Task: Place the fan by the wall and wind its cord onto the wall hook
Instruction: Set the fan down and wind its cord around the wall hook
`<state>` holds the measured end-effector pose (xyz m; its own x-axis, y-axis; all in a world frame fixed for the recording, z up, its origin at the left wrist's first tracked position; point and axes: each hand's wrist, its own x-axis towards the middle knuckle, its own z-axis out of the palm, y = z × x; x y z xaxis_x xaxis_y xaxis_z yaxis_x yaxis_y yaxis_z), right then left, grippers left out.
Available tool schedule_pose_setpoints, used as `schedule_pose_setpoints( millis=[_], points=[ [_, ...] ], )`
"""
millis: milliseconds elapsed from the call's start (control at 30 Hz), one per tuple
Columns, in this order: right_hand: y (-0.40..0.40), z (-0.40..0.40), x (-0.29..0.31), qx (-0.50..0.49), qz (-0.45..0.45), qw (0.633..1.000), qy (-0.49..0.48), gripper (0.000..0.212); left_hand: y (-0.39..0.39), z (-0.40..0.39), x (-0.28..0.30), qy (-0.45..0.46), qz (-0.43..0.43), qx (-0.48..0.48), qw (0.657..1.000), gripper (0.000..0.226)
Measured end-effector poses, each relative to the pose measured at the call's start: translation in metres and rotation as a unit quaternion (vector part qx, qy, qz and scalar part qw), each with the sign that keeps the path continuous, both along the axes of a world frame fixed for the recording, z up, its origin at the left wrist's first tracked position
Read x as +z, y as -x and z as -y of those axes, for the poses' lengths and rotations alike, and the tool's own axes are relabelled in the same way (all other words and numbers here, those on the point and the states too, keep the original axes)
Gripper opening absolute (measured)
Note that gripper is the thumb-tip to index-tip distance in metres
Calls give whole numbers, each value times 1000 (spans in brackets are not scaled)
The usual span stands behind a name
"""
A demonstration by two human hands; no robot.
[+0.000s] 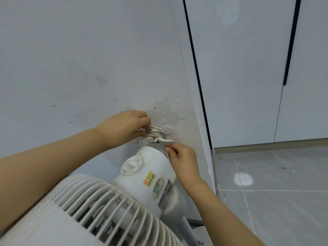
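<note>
- Head view: the white fan [142, 181] stands against the wall [71, 68], its cord [156, 133] coiled in loops around the round wall hook [167, 130].
- The left hand [124, 128] grips the coil — fingers curled round it.
- The right hand [182, 158] pinches the cord's end just below the hook.

White fan [142, 183] upright, rear housing against wall; white cord [156, 133] coiled around round wall hook [167, 130].
</note>
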<state>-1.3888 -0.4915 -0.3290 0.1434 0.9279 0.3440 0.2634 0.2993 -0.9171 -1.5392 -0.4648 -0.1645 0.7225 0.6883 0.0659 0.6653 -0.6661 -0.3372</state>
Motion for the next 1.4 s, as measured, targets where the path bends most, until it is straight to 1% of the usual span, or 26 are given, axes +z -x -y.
schedule_pose_setpoints(
  millis=[67,133,167,233,333,367,433,500,567,667,767,833,900,933,1000,1133,1167,1267,1333,1400],
  points=[
    [-2,-1,2,-5,-24,999,25,15,4,-2,0,12,-16,11,1000,20],
    [-3,-1,3,1,-63,997,52,12,2,-1,2,-5,-45,-26,999,30],
    [-4,-2,4,3,-68,996,63,11,1,-1,2,-21,-69,-52,996,35],
    [-6,-3,6,-1,-49,997,66,11,-1,-2,3,-32,-91,-83,992,36],
    [-8,0,11,-3,-21,1000,16,5,-3,0,2,-36,-62,-60,996,27],
    [-8,2,13,7,-14,1000,5,12,-2,2,1,-39,-50,-60,996,27],
    [-11,6,16,26,1,1000,-15,22,0,4,-1,-58,-50,-95,992,37],
    [-11,7,15,20,9,998,-61,22,4,1,0,-66,-44,-124,989,51],
    [-8,8,11,1,17,993,-119,20,3,-1,1,-54,-26,-129,990,57],
    [-5,5,7,-7,-10,987,-162,22,0,-4,2,-18,-8,-100,995,44],
    [-7,3,7,4,-37,989,-142,25,-3,-6,5,-12,3,-87,996,39],
    [-9,0,9,10,-42,991,-125,25,-3,-6,4,-16,16,-75,997,31],
    [-11,-3,11,0,-26,994,-105,19,-4,-4,2,-18,25,-61,998,20],
    [-11,-5,13,-14,-12,996,-93,14,-4,-3,1,-18,26,-57,998,18],
    [-11,-7,15,-48,15,996,-70,8,-6,-1,1,-18,26,-48,998,18],
    [-6,-3,17,-82,32,995,-50,8,-5,1,2,-19,31,-41,999,18],
    [-6,-2,18,-84,31,995,-45,10,-5,2,0,-18,35,-36,999,19],
    [-7,0,20,-92,38,995,-12,24,-5,5,-4,-4,56,-10,998,15],
    [-7,3,24,-82,9,996,18,29,-5,6,-2,6,71,11,997,14],
    [-8,7,29,-45,-68,995,59,29,-7,7,2,31,75,40,996,17]
  ],
)
